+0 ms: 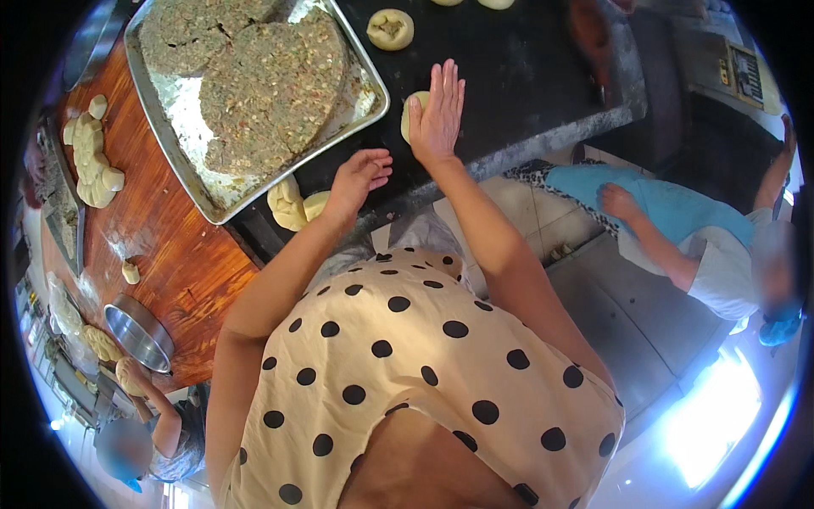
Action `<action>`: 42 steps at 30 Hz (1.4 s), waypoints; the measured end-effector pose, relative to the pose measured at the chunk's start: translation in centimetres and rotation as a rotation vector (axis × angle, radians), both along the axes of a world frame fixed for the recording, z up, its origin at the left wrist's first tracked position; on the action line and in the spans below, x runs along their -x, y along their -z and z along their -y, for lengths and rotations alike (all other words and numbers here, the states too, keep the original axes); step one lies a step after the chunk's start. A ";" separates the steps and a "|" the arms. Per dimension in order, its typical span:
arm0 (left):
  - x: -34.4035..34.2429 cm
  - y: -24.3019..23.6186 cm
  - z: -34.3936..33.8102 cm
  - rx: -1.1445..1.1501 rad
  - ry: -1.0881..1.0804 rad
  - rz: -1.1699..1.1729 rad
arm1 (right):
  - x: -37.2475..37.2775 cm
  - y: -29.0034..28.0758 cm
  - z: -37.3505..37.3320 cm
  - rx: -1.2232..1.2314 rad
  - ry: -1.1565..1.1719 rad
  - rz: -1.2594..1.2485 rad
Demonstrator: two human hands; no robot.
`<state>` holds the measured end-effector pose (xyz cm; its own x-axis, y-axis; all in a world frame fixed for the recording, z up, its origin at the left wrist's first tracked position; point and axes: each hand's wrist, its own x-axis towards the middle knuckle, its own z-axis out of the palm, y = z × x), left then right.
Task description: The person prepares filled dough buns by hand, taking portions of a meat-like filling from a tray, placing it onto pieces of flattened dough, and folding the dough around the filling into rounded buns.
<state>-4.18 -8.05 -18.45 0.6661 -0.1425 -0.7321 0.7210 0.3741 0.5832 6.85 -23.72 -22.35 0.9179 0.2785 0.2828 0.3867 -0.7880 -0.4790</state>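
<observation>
My right hand lies flat with fingers stretched out, over a round piece of dough on the black tabletop. The palm covers much of that dough, and its left edge shows beside the thumb. Nearer my body, my left hand hovers with loosely bent fingers and nothing visible in it. Close to the left wrist are lumps of pale dough, partly hidden by the forearm. A dough round with filling at its centre sits beyond my right hand.
A metal tray of chopped filling stands to the left. More dough and a steel bowl are on the wooden table. One person in a blue apron stands right; another works at lower left.
</observation>
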 end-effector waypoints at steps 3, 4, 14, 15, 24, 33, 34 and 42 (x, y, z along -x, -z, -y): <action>-0.6 0.2 0.5 0.001 0.000 -0.032 | -0.9 1.9 0.4 0.118 0.071 -0.066; -0.6 0.1 0.9 0.010 0.009 -0.026 | -1.2 1.8 0.4 0.118 0.063 -0.069; 3.6 0.6 -0.2 0.049 0.010 -0.044 | -4.1 -1.6 2.4 0.276 -0.038 -0.117; 4.3 1.6 -0.4 0.071 -0.005 -0.006 | -4.6 -1.5 2.0 0.334 -0.072 -0.109; 2.7 -1.3 -0.7 0.002 0.083 -0.017 | -3.4 1.0 3.6 0.153 0.026 -0.102; 2.3 -1.0 -2.0 -0.038 0.082 -0.083 | -3.2 -2.1 5.8 -0.171 0.090 -0.636; 2.8 -0.5 -2.1 -0.042 0.060 -0.105 | -5.0 -1.7 5.9 -0.160 0.042 -0.765; 3.0 -0.9 -2.2 0.001 -0.113 0.070 | -2.7 -5.4 4.0 0.220 -0.351 -0.678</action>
<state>-7.22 -5.87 -17.51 0.7276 -0.0649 -0.6829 0.6317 0.4514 0.6302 9.58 -27.72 -17.00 0.7183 0.5683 -0.4014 0.3102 -0.7780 -0.5463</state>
